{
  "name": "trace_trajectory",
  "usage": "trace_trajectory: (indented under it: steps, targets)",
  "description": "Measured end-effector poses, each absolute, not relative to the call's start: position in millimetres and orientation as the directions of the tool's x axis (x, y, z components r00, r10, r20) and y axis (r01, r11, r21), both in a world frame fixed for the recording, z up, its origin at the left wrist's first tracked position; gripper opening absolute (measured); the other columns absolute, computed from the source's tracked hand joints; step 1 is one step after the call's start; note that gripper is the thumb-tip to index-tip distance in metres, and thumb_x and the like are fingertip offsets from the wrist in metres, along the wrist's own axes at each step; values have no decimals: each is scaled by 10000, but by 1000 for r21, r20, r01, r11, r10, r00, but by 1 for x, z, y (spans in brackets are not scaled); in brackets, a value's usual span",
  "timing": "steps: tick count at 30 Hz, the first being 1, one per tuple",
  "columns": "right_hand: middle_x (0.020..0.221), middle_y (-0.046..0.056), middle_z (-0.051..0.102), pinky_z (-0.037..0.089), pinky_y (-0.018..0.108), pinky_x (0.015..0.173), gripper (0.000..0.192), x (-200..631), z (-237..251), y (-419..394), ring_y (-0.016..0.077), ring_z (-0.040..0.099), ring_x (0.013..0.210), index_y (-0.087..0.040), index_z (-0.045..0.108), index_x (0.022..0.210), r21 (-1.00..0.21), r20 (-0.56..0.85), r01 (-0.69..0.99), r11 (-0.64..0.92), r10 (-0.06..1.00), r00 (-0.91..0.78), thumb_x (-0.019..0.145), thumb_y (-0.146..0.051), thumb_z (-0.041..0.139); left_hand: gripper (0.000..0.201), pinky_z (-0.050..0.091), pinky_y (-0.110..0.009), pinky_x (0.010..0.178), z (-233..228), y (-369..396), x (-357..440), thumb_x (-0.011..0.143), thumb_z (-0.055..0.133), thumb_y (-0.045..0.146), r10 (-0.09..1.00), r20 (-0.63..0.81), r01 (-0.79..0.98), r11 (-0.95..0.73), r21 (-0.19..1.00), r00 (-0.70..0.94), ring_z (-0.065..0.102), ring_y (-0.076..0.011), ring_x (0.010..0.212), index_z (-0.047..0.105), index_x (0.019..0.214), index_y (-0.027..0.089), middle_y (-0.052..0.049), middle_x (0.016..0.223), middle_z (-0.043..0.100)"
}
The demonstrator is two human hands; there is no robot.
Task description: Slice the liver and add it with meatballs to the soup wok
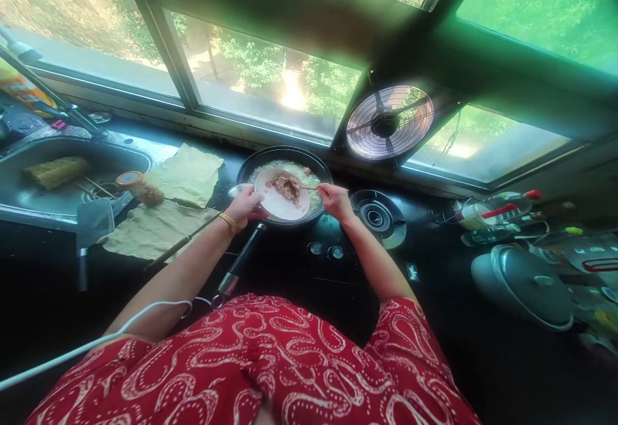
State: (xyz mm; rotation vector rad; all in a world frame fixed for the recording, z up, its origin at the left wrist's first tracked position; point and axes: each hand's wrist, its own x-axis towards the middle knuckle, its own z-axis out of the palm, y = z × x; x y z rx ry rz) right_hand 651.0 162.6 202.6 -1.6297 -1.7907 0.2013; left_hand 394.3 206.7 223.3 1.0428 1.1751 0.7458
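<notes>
My left hand (244, 204) grips the near rim of a white plate (276, 204), tilted over a black frying pan (251, 165) that holds pale bubbling liquid. Brownish pieces of food (285, 185) lie on the plate's far side. My right hand (333, 199) holds a thin utensil (308, 187) whose tip reaches the food on the plate. The pan's black handle (240, 259) points back toward me. A gold bangle is on my left wrist.
A second gas burner (376, 216) sits right of the pan, a round fan (389, 121) behind it. Left are yellow cloths (187, 172), a sink (29, 203) with a corn cob, and a cleaver (91, 224). A pot lid (526, 283) and bottles (492, 209) lie right.
</notes>
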Motion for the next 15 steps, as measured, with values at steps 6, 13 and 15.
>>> trace_trajectory:
  steps: [6,13,15]
  targets:
    - [794,83,699,430,270,768,323,660,199,158,193,597,771,-159,741,981,-223,368,924,310,905,-214,918,-62,440,441,557,-244,507,218,208,398,576,586,200,886,-398,45,399,916,239,603,-134,549,550,1013,151,-25,736,618]
    - [862,62,733,484,283,794,267,676,188,165,188,645,796,-175,742,990,-469,503,857,215,862,59,940,-196,481,462,565,-254,517,218,213,398,585,585,202,893,-378,48,378,925,244,622,-148,555,545,1042,145,-27,731,617]
    - [819,45,731,495,283,775,277,684,186,170,185,659,764,-175,742,990,-584,462,800,135,866,191,938,-231,475,463,564,-252,518,221,213,397,588,586,199,902,-363,51,361,931,234,619,-145,551,552,1046,144,-26,731,617]
